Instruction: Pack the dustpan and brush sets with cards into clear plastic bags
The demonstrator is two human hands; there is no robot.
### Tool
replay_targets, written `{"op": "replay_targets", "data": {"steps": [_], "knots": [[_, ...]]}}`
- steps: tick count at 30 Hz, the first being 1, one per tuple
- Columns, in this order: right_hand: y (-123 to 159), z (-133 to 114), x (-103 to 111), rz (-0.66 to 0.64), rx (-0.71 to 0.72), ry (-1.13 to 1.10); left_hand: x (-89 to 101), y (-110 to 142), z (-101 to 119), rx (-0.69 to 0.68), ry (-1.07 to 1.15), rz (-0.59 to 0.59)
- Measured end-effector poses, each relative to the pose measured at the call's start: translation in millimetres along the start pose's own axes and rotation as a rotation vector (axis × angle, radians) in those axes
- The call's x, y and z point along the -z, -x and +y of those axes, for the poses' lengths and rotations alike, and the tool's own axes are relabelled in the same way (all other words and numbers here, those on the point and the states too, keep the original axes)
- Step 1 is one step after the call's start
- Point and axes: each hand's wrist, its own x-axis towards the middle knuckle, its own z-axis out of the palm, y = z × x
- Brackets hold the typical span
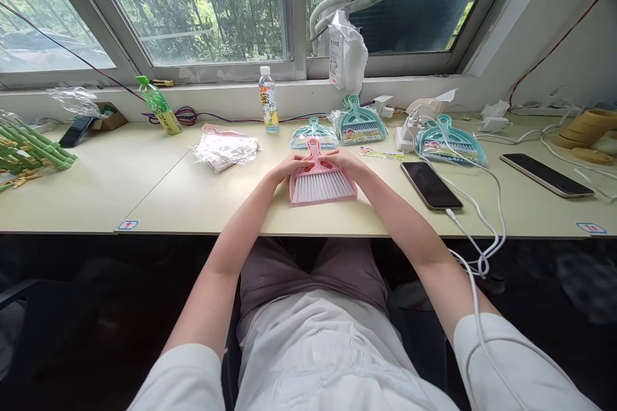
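Note:
A pink dustpan with a matching hand brush (324,187) rests on the table in front of me, its white bristles toward me and its handle pointing at the window. My left hand (291,167) grips its left shoulder, fingers curled partly out of sight. On the other side, my right hand (343,160) holds the right shoulder in the same way. Just beyond are a wrapped teal dustpan set (314,135) and a second teal set (360,123). A yellow printed label strip (380,153) lies right of my right hand.
Crumpled clear plastic packaging (226,151) lies to the left. Behind stand a juice bottle (268,101) and a tilted green bottle (160,106). At right are a phone (430,185) with a white cable, another phone (546,174), a third teal set (450,141) and a power strip (406,138).

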Motion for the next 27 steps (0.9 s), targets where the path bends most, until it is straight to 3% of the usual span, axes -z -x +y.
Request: {"op": "replay_targets", "data": {"steps": [18,27], "knots": [[-11.6,8.3,-2.6,0.053,-0.043,-0.067,5.1,-10.6,-12.4,-0.025,-0.015,0.023],[-16.6,15.3,6.6,-0.041,0.041,0.12,1.4,-8.5,-9.7,0.015,-0.052,0.076]]}}
